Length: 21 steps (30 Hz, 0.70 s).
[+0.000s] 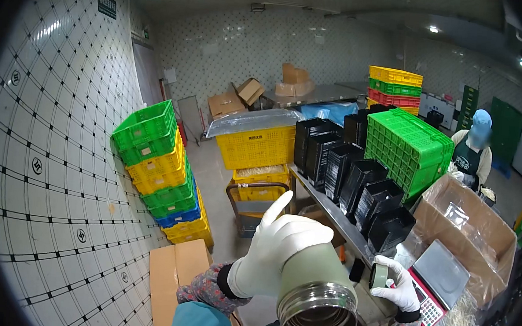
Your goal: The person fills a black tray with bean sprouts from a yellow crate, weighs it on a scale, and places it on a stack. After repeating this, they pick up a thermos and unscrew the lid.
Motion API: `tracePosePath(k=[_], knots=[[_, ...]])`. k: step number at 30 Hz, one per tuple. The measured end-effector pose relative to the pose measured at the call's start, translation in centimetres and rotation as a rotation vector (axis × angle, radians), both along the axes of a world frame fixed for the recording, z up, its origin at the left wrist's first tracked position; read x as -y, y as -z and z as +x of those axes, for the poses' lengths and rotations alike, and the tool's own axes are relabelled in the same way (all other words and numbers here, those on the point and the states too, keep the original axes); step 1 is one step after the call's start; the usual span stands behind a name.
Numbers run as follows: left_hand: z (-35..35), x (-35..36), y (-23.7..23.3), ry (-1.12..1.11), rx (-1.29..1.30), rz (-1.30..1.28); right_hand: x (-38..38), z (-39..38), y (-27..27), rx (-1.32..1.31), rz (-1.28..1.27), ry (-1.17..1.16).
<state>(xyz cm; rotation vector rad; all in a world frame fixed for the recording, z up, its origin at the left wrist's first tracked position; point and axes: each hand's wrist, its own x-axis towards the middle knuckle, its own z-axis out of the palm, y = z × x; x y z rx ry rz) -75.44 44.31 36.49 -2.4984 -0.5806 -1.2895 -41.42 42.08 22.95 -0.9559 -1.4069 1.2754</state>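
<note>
My gloved left hand (282, 241) is wrapped round a green thermos (317, 268), one finger sticking up. The thermos is tilted, and its uncapped metal mouth faces me, close to the camera. In my gloved right hand (403, 289) is a small round green lid (378, 275), pinched at its edge and apart from the thermos. Just beyond the right hand is a red and white scale (432, 311) with a steel pan (443, 267). A dark phone (357, 270) lies between the two hands, near the table's edge.
Stacks of black trays (361, 180) line the table beside a large green crate (406, 150). A plastic-lined carton (477, 226) stands at right, with pale shreds (460, 319) nearby. Piled crates (165, 174) stand at left. A co-worker (473, 149) is beyond the carton.
</note>
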Motion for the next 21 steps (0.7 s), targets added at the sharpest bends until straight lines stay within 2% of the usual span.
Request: tracePosePath(k=[8,21], knots=[[0.3,1.9,-1.4,0.026,0.036,0.009,0.5,-0.3,-0.2,-0.015,-0.008,-0.015],[0.4,3.2,-2.7,-0.050,0.041,-0.082,0.8,-0.3,1.0,0.035,0.031,-0.007]])
